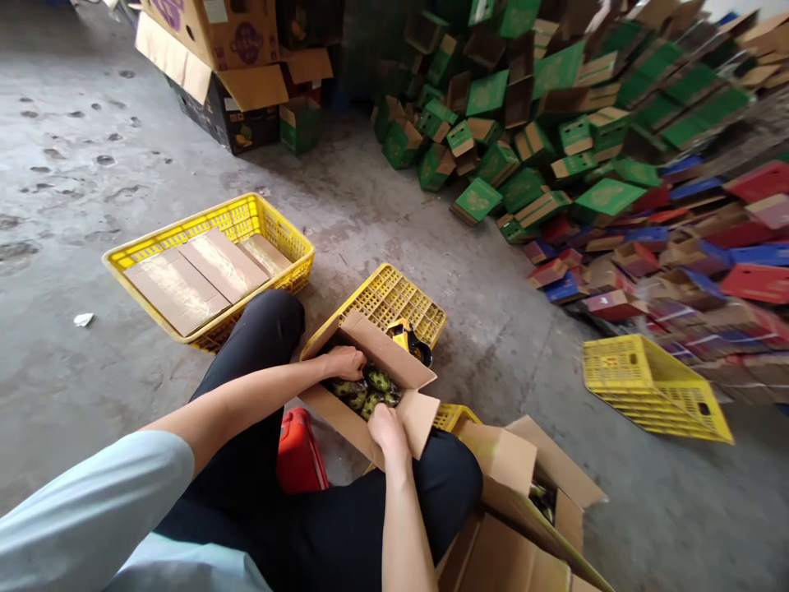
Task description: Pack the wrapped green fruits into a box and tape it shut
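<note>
An open cardboard box (394,362) rests on an upturned yellow crate (394,298) between my knees. Several dark green fruits (370,390) lie inside it. My left hand (343,362) is curled into the box at its left side, fingers closed on or against the fruit; what it grips is hidden. My right hand (387,426) is at the box's near edge, fingers bent over the near flap (419,415) beside the fruit.
A yellow basket (289,247) with flat cardboard sheets stands at left. A larger open carton (530,493) sits by my right knee, a red stool (299,452) under me. Another yellow crate (653,386) lies at right. Green, blue and red boxes (585,148) are heaped behind.
</note>
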Demonstrator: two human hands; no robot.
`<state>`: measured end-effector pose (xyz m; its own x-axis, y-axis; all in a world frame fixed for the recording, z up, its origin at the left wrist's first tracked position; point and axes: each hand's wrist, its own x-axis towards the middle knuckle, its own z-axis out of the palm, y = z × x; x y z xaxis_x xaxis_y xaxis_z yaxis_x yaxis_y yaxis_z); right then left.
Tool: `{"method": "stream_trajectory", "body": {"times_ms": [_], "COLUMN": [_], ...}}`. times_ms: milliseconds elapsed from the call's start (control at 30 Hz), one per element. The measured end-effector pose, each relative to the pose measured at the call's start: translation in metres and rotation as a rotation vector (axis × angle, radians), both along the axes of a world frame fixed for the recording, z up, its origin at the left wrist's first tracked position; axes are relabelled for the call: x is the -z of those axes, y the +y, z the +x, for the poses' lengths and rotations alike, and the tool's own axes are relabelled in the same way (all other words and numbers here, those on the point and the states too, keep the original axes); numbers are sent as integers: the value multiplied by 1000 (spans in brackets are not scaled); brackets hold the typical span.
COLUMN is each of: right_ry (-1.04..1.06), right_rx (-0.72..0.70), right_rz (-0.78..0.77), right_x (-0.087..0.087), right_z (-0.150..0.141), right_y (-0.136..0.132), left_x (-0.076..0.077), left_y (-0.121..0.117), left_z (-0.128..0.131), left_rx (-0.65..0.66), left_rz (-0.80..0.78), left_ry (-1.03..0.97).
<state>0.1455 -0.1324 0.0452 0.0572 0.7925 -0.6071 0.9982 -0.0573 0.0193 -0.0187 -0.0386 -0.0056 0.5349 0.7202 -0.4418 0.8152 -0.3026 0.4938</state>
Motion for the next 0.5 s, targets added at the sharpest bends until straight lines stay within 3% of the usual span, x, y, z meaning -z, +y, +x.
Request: {"method": "stream_trajectory", "body": {"times_ms": [200,333,400,500], "right_ry": [-71,-114,-119,-126], "right_rx": [89,139,151,160], "right_rz": [86,137,131,141], "right_x": [-10,-4,2,9], "right_z": [10,13,10,7], "right_y": [5,12,18,27], "left_x": [-4,-11,-16,-21], "left_y": [-1,3,3,-3], "left_z": [-2,0,5,20], "left_rx": [19,80,166,404], "left_rz": [18,31,45,99], "left_ry": [-8,-60,-117,-186]}}
